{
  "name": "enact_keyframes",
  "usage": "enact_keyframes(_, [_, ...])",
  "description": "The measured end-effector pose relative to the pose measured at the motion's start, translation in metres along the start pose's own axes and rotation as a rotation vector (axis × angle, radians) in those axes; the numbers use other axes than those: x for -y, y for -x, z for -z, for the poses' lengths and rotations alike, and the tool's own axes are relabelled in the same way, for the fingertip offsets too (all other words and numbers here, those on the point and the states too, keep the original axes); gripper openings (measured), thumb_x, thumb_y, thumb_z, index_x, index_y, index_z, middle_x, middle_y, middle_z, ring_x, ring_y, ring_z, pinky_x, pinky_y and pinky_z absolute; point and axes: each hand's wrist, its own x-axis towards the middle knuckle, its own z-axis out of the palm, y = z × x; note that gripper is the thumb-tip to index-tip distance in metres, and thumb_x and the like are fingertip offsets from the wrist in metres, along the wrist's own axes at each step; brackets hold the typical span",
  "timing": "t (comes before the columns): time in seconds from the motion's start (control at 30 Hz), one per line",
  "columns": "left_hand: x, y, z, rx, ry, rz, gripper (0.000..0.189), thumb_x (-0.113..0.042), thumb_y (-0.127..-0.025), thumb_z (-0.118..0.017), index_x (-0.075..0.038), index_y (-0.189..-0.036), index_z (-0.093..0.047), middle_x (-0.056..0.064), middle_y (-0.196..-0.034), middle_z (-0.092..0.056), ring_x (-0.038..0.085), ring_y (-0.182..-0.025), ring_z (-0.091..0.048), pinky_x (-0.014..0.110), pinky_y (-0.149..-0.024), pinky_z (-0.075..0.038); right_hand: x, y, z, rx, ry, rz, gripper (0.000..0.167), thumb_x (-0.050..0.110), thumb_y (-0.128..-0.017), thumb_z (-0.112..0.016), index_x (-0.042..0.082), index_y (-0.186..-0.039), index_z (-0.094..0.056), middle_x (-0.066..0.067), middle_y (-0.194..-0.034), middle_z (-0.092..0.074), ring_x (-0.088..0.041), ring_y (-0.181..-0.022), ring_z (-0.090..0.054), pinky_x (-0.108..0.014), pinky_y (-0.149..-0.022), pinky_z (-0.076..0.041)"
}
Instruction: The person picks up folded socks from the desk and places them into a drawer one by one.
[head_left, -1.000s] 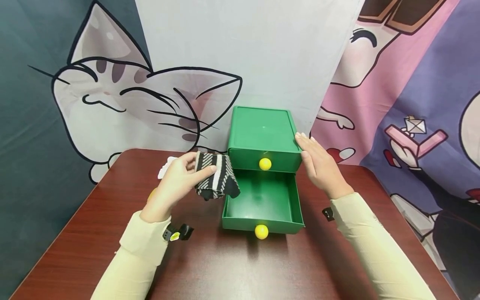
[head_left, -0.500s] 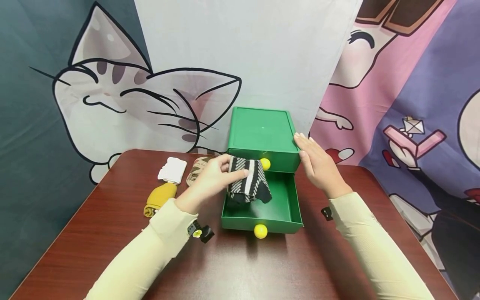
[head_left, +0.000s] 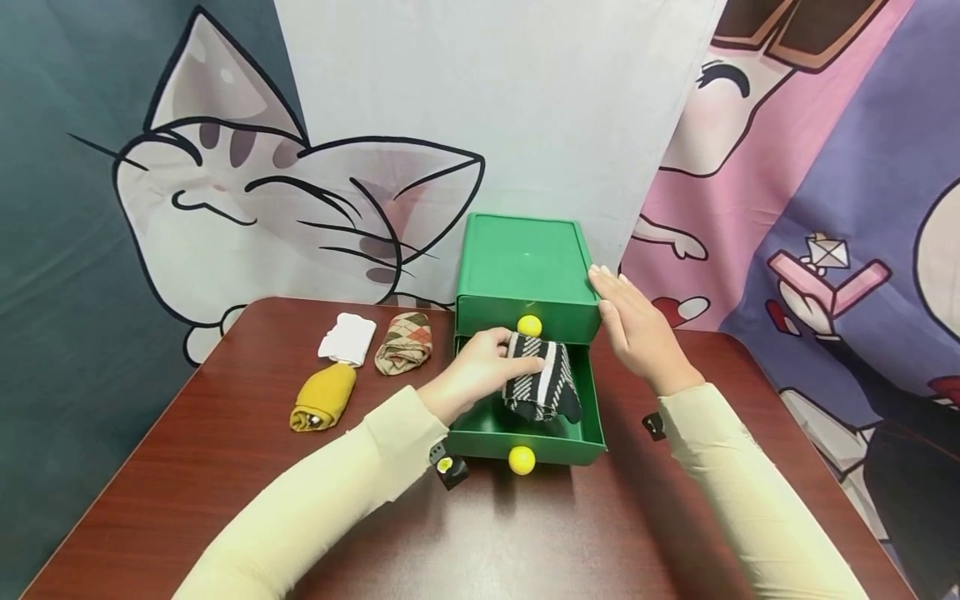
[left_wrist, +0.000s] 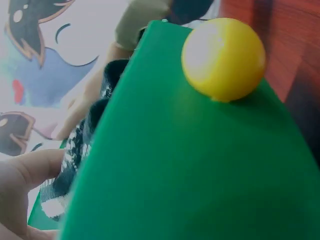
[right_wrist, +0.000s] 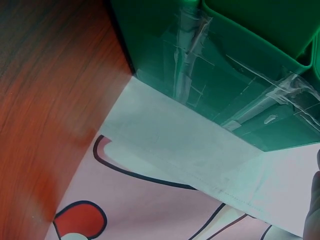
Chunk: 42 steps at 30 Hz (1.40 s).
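Note:
My left hand [head_left: 476, 371] pinches a folded black-and-white patterned sock [head_left: 551, 387] between thumb and fingers, over the pulled-out lower drawer [head_left: 562, 452] of a small green drawer cabinet [head_left: 525, 258]. In the left wrist view the sock [left_wrist: 75, 160] shows partly behind the drawer's front panel [left_wrist: 165, 150], which bears a yellow round knob [left_wrist: 225, 60]. With fingers straight, my right hand [head_left: 637, 329] rests against the right side of the cabinet. The upper drawer, with its own yellow knob [head_left: 529, 326], is closed.
Left of the cabinet on the brown table [head_left: 187, 467] lie a folded white sock [head_left: 348, 337], a rolled argyle sock [head_left: 405, 343] and a rolled mustard sock [head_left: 324, 398]. A printed cloth backdrop [head_left: 375, 67] stands behind the table.
My left hand has carried the black-and-white sock rightward and slightly down over the lower drawer, uncovering the socks on the table. The right hand stays at the cabinet's side.

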Motion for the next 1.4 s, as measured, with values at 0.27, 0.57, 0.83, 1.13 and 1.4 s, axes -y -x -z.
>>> enact_keyframes(0.27, [0.004,-0.008,-0.017,-0.016,-0.138,0.029,0.032,-0.022,-0.090,-0.079,0.001,-0.106,-0.064,0.005,-0.086,-0.070,0.012,-0.069,-0.063,0.023,-0.061,-0.054,0.001,-0.001,-0.001,0.001,0.003,0.000,0.043,0.012,-0.107,-0.043,-0.002,-0.148,-0.048,-0.018,-0.151,-0.049,-0.036,-0.143,-0.042,-0.035,-0.125,-0.019])
enact_keyframes(0.57, [0.003,-0.009,-0.023,0.053,-0.133,0.106,0.018,-0.010,-0.093,-0.065,0.004,-0.104,-0.064,0.007,-0.088,-0.064,0.012,-0.069,-0.059,0.021,-0.057,-0.052,0.000,0.000,-0.001,0.009,0.005,-0.011,0.044,0.013,-0.108,-0.043,-0.001,-0.149,-0.047,-0.018,-0.152,-0.048,-0.037,-0.142,-0.042,-0.035,-0.125,-0.019])
enact_keyframes(0.83, [0.005,-0.013,-0.029,0.149,-0.006,0.239,0.026,0.000,-0.097,-0.051,0.011,-0.120,-0.055,0.009,-0.094,-0.057,0.014,-0.076,-0.058,0.023,-0.065,-0.057,-0.001,0.001,-0.001,0.004,0.004,-0.012,0.044,0.013,-0.108,-0.043,-0.001,-0.149,-0.048,-0.018,-0.152,-0.048,-0.037,-0.143,-0.042,-0.034,-0.125,-0.019])
enact_keyframes(1.13, [0.004,-0.008,-0.020,0.208,-0.416,0.091,0.015,-0.013,-0.098,-0.060,0.001,-0.101,-0.063,0.006,-0.081,-0.061,0.012,-0.063,-0.055,0.021,-0.055,-0.046,0.001,0.000,-0.001,0.014,0.004,-0.017,0.044,0.012,-0.107,-0.044,0.000,-0.149,-0.047,-0.017,-0.153,-0.047,-0.035,-0.144,-0.040,-0.035,-0.125,-0.018])
enact_keyframes(1.4, [-0.011,0.002,-0.011,0.200,-0.756,-0.031,0.048,-0.025,-0.101,-0.056,0.007,-0.138,-0.053,0.017,-0.130,-0.063,0.023,-0.108,-0.060,0.035,-0.096,-0.051,0.002,0.001,0.000,0.003,0.002,-0.012,0.044,0.011,-0.107,-0.044,-0.002,-0.149,-0.047,-0.018,-0.152,-0.048,-0.039,-0.142,-0.042,-0.035,-0.125,-0.019])
